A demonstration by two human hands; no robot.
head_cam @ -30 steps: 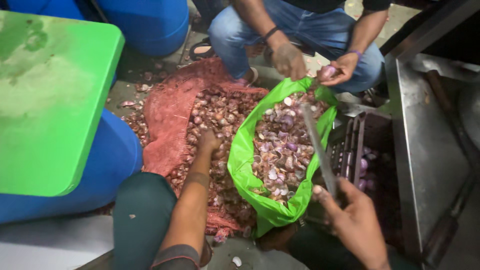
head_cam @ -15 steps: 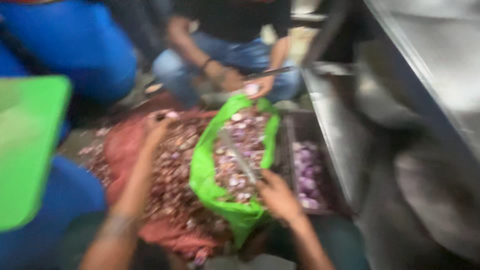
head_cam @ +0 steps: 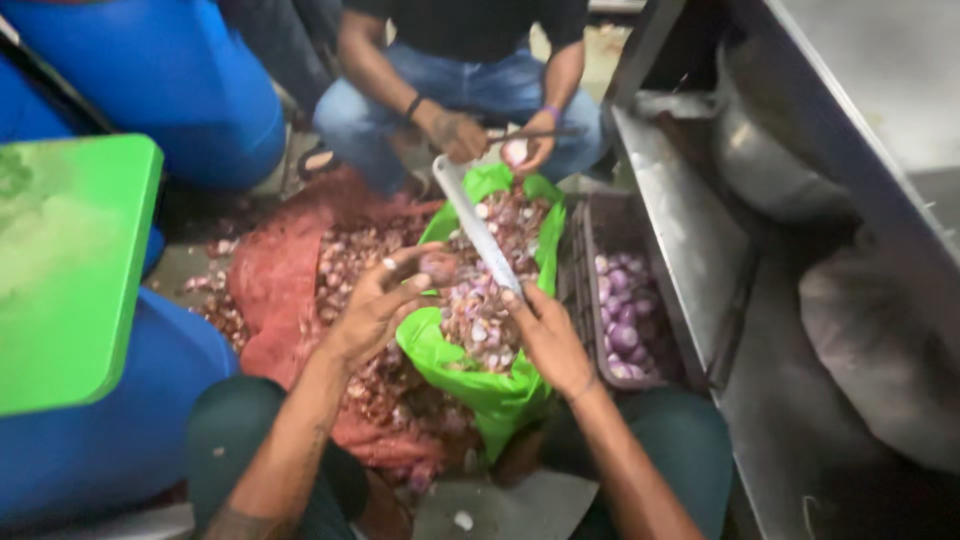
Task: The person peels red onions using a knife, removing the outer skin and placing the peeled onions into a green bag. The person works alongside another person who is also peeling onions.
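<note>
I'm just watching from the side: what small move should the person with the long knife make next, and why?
Probably bring the knife in the right hand down to the small onion pinched in the left hand and trim it. Blade and onion are close together above the green bag of peelings, so scraps would likely fall in there.

Left hand (head_cam: 375, 305) pinches a shallot (head_cam: 437, 268) above the green bag (head_cam: 480, 385) of peelings. Right hand (head_cam: 545, 335) grips a long knife (head_cam: 478, 228), blade angled up and away. Red sack (head_cam: 275, 290) of shallots lies left; crate (head_cam: 590, 300) of peeled ones right. Opposite, another person's hands (head_cam: 455, 135) peel too.
</note>
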